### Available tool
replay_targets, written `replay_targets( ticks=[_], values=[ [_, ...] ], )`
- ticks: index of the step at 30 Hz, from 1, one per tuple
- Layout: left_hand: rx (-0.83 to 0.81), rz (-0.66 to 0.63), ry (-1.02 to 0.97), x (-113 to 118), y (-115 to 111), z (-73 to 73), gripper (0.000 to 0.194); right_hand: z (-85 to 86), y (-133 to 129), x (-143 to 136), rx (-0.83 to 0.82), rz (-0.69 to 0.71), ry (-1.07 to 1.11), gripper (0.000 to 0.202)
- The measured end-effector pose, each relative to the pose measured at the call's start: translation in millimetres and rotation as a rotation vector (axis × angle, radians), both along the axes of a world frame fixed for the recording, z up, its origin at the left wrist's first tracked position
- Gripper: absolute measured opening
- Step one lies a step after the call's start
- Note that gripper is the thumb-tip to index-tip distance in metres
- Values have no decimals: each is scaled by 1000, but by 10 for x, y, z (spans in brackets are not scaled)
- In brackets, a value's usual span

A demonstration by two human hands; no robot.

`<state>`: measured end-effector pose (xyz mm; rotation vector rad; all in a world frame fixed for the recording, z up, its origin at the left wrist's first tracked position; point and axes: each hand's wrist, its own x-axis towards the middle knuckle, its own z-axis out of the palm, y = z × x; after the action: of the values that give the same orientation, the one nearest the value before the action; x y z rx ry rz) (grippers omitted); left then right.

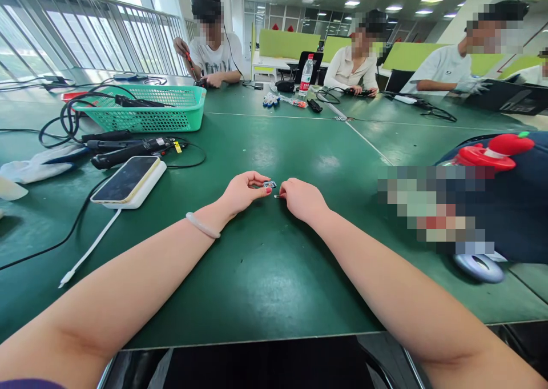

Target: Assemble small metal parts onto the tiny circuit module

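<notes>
Over the middle of the green table (pixel 265 275), my left hand (pixel 244 193) pinches a small circuit board (pixel 269 184) between thumb and fingers. A pale bangle (pixel 202 226) circles my left wrist. Close beside it on the right, my right hand (pixel 303 199) is closed, its fingers curled towards the board. A tiny whitish tip (pixel 277 196) sticks out at the right fingertips; what it belongs to is too small to make out. A narrow gap separates the two hands.
To the left lie a phone (pixel 127 179) on a white power bank, a cable (pixel 92 246), black handheld tools (pixel 132 149) and gloves (pixel 40 163). Behind them stands a green basket (pixel 158 119). At right are a dark bag (pixel 509 200) and a mouse (pixel 478 267). Several people sit across the table.
</notes>
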<state>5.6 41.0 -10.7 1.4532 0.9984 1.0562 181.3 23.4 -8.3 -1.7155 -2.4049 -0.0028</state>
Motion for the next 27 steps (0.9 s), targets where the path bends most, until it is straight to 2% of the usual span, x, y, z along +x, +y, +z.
replay_targets(
  ticks=[3, 7, 10, 15, 27],
  values=[
    [9, -9, 21, 0, -7, -1, 31, 26, -1, 33, 36, -25, 18, 14],
    [19, -39, 82, -8, 5, -37, 32, 109, -40, 67, 198, -92, 100, 21],
    [18, -88, 92, -5, 9, -51, 32, 160, -99, 49, 306, -35, 138, 23],
    [33, -103, 90, 7, -12, -12, 30, 166, -166, -27, 287, 117, 60, 22],
    [35, -115, 94, -8, 0, -26, 31, 157, -169, -30, 288, 115, 56, 25]
  ],
)
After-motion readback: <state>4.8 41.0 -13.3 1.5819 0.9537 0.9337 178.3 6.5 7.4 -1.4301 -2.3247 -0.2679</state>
